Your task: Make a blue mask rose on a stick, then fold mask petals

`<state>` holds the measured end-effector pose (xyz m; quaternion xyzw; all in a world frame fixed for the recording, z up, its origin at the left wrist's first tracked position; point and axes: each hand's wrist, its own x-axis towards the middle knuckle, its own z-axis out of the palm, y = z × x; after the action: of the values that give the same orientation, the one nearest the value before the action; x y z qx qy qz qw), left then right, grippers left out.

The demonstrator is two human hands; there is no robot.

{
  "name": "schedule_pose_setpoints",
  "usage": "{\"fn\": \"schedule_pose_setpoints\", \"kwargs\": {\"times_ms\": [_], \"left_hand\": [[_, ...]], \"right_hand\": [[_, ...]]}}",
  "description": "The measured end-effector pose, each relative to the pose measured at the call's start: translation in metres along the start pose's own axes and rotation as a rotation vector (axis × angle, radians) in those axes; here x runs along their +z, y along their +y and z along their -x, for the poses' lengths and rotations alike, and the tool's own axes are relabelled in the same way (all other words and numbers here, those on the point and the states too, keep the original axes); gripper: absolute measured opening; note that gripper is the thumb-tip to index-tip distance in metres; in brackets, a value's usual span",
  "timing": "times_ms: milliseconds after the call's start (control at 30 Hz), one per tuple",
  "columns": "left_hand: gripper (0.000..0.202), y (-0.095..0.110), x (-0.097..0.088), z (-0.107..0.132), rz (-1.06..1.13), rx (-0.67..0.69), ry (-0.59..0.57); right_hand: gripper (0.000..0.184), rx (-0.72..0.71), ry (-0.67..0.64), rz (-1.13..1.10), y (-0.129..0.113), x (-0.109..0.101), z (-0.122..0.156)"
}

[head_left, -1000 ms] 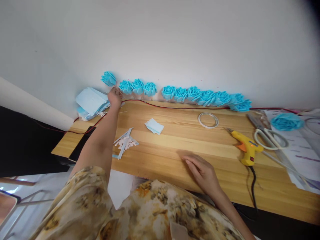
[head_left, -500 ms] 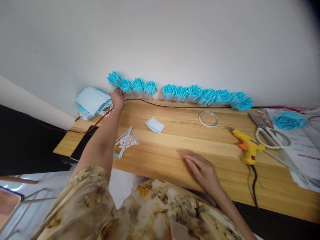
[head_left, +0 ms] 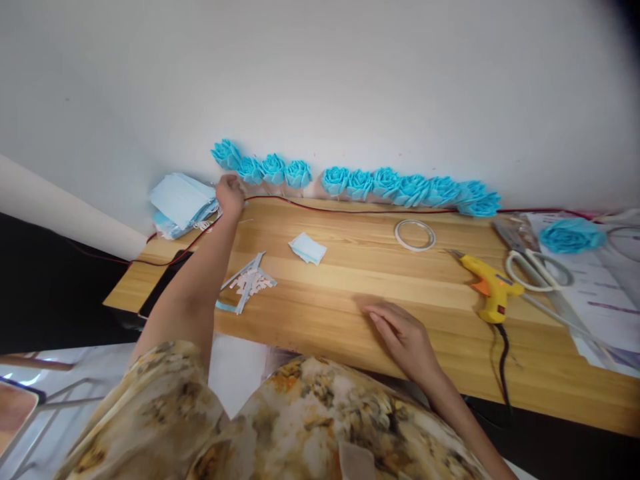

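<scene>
My left hand (head_left: 230,193) reaches to the back of the table, just below the leftmost blue flower (head_left: 227,155). Its fingers are curled closed, and what they hold, if anything, is hidden. Close by on the left lies a stack of blue face masks (head_left: 183,199) with white ear loops. A row of blue layered flowers (head_left: 385,181) stands along the wall. My right hand (head_left: 403,333) rests near the table's front edge with fingers pressed together and nothing visible in them. Between the hands lies a small cut piece of mask fabric (head_left: 308,248).
Strips and small scraps (head_left: 250,283) lie left of centre. To the right are a roll of tape (head_left: 415,235), a yellow glue gun (head_left: 490,287), white-handled scissors (head_left: 540,270) and another blue flower (head_left: 573,236) on papers. A red-black wire (head_left: 340,211) runs along the back.
The whole view has shifted slightly. My left hand has turned a little and stays beside the leftmost flowers. My right hand has kept its place on the table.
</scene>
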<state>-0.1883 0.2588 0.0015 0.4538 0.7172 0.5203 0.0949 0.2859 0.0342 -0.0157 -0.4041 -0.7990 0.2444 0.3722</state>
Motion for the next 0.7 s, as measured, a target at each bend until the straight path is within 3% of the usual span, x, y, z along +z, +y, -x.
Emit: {"fn": "schedule_pose_setpoints", "kwargs": {"times_ms": [100,233,467,600,700], "left_hand": [[0.032,0.008,-0.001,0.009,0.028,-0.115,0.101],[0.037,0.022,-0.002,0.031,0.101,-0.189,0.097],[0.033,0.055,0.019,0.079,0.220,-0.156,-0.106],[0.049,0.077,0.036,0.096,0.268,-0.084,-0.240],[0.064,0.089,0.043,0.104,0.287,-0.043,-0.269]], "right_hand": [[0.022,-0.012,0.006,0.002,-0.001,0.000,-0.001],[0.021,-0.022,0.009,0.007,0.000,0.000,0.000],[0.019,-0.032,-0.005,0.012,0.004,0.002,0.002],[0.020,-0.023,-0.008,0.019,0.003,0.003,0.002],[0.022,-0.022,-0.010,0.014,0.002,0.001,0.002]]}}
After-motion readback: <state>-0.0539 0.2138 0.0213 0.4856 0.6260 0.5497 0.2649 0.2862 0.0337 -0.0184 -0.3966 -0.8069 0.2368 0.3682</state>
